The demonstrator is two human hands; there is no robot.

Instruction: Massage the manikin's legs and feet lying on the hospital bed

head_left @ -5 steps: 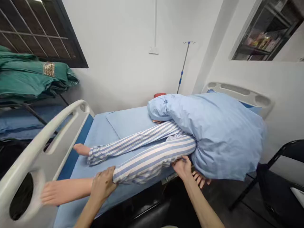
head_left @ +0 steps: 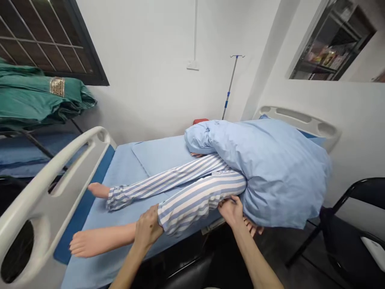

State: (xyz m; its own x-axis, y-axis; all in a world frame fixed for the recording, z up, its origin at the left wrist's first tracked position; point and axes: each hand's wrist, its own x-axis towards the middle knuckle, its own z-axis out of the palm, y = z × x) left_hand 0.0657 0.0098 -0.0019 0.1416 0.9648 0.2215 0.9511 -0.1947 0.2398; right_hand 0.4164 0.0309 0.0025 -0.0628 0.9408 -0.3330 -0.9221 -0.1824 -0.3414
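A mannequin in blue-and-white striped trousers (head_left: pixel 198 192) lies on the bed, its upper body hidden under a light blue quilt (head_left: pixel 276 168). My left hand (head_left: pixel 148 226) is wrapped round the near lower leg (head_left: pixel 105 239) at the trouser hem, just below the knee area. Under the near thigh, beside the quilt's edge, my right hand (head_left: pixel 231 210) is closed on the trouser cloth; its fingertips are partly hidden. Right behind that wrist, the mannequin's hand (head_left: pixel 251 226) sticks out below the quilt. The far leg lies straight, its foot (head_left: pixel 98 190) bare.
A white footboard (head_left: pixel 54 168) stands at the left and a headboard (head_left: pixel 300 116) at the far right. Behind the bed is an IV pole (head_left: pixel 230 86). A black chair (head_left: pixel 355 224) stands at the right. Green covers (head_left: pixel 39 96) lie piled at the left.
My left hand has slid up the near leg toward the knee with the trouser hem, baring more shin. The near foot has shifted right, away from the footboard. My right hand stays put.
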